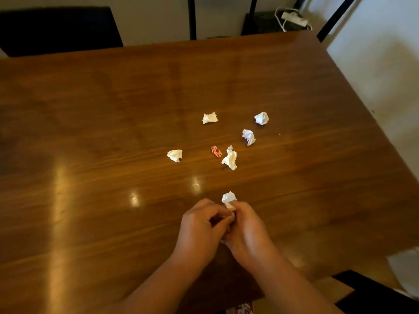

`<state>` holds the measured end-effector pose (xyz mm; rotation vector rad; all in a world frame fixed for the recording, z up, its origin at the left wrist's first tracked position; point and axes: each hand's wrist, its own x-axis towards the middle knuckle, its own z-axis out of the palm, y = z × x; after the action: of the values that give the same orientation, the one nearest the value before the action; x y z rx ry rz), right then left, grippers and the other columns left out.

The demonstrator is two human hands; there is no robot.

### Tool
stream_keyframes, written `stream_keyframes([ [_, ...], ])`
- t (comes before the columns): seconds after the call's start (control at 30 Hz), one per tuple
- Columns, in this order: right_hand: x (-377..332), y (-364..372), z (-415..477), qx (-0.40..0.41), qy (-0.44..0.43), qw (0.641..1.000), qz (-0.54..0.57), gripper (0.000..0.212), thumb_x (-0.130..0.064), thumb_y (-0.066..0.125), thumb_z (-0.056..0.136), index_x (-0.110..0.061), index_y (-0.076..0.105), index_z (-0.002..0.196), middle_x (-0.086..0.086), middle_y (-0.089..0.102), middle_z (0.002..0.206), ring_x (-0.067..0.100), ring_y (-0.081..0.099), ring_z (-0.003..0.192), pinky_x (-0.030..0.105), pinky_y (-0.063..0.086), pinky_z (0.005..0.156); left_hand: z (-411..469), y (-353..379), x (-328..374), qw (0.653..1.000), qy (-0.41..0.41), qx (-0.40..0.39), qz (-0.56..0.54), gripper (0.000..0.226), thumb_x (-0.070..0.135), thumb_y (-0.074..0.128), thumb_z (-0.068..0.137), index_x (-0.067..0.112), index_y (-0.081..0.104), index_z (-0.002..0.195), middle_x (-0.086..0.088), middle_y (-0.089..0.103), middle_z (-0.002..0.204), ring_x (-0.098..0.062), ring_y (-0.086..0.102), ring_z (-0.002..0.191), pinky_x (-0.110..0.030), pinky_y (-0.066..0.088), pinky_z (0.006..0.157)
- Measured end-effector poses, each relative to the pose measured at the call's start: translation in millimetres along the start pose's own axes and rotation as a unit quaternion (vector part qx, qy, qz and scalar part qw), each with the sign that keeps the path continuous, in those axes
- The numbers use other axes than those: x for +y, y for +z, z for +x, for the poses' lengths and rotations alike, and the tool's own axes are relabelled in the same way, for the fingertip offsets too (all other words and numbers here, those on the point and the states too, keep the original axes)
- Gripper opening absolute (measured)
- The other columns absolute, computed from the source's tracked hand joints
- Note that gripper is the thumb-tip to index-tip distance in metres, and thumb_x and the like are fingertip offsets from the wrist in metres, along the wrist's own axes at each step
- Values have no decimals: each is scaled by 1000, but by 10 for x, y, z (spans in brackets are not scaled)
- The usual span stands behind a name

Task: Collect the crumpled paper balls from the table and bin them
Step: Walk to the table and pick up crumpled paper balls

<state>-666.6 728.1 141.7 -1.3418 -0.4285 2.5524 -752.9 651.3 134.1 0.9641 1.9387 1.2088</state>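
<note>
Several white crumpled paper balls lie near the middle of the wooden table (90, 132): one at the far middle (209, 118), one at the far right (261, 118), one below it (248, 137), a longer one (230, 158) and one to the left (174, 155). A small orange scrap (216, 151) lies beside the longer ball. Near the front edge my left hand (201, 230) and my right hand (246, 230) meet, fingers curled together round another white paper ball (229, 198) that sticks out above them. No bin is in view.
A dark chair (56, 30) stands behind the table at the far left. Black metal legs (192, 17) and a white power strip (294, 19) are on the floor beyond the far edge. The table's right edge runs diagonally beside a white wall.
</note>
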Motion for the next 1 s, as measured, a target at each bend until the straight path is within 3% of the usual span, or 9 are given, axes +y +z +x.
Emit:
stream_keyframes([
  [0.1,3,-82,-46,61,-3,998,10,39,-42,50,94,-10,66,110,16,76,97,27,74,90,38,57,69,-52,155,36,998,-56,-14,18,31,20,74,80,42,54,80,17,63,83,-1,62,68,-13,48,53],
  [0.23,12,-189,-84,55,19,997,51,32,-30,57,93,-5,69,108,18,74,101,29,71,97,39,56,84,-96,314,47,992,-63,-54,91,33,21,71,77,42,45,77,11,56,73,-1,55,67,-17,42,52],
  [0.33,25,-335,-88,64,21,993,92,27,-19,50,96,-1,69,97,17,71,85,26,70,83,33,57,68,-31,294,47,982,-45,-148,106,24,32,72,76,40,51,82,12,59,79,1,56,74,-17,44,58],
  [0.43,0,-573,-96,86,24,984,153,20,-17,53,95,-2,63,102,13,63,73,17,62,61,23,51,45,100,213,4,973,-53,-190,123,21,50,70,76,44,55,89,16,61,83,4,58,77,-14,44,60],
  [0.53,-36,-815,-74,72,11,984,166,11,-22,58,91,-12,53,91,0,45,58,7,37,40,17,27,32,376,108,-64,973,-62,-160,156,16,48,67,81,44,55,91,14,62,84,0,59,74,-14,43,59],
  [0.7,-140,-1069,-112,76,-27,992,92,21,-30,61,84,-10,60,90,-1,39,56,9,31,41,20,25,32,1239,-102,-151,970,-43,-26,237,16,41,69,83,43,54,85,16,61,85,-2,60,74,-15,39,55],
  [0.77,-164,-1151,-138,96,-30,992,81,24,-33,55,91,-9,60,88,0,38,55,9,30,41,21,24,33,1571,-103,-180,950,7,-17,312,26,42,70,80,33,59,102,7,62,98,-10,58,85,-24,43,63],
  [0.87,-190,-1232,-206,114,-29,990,80,27,-33,49,95,-9,57,87,0,37,55,10,29,41,22,21,35,1898,-3,-219,884,40,-90,458,53,41,70,80,28,51,128,-6,55,125,-28,53,113,-41,50,85],
  [1.0,-224,-1310,-297,116,-32,989,83,23,-33,55,84,-9,55,86,-1,34,55,9,27,39,22,19,36,2097,120,-285,860,42,-131,491,43,30,68,84,29,56,126,-6,55,122,-28,57,108,-36,50,78],
])
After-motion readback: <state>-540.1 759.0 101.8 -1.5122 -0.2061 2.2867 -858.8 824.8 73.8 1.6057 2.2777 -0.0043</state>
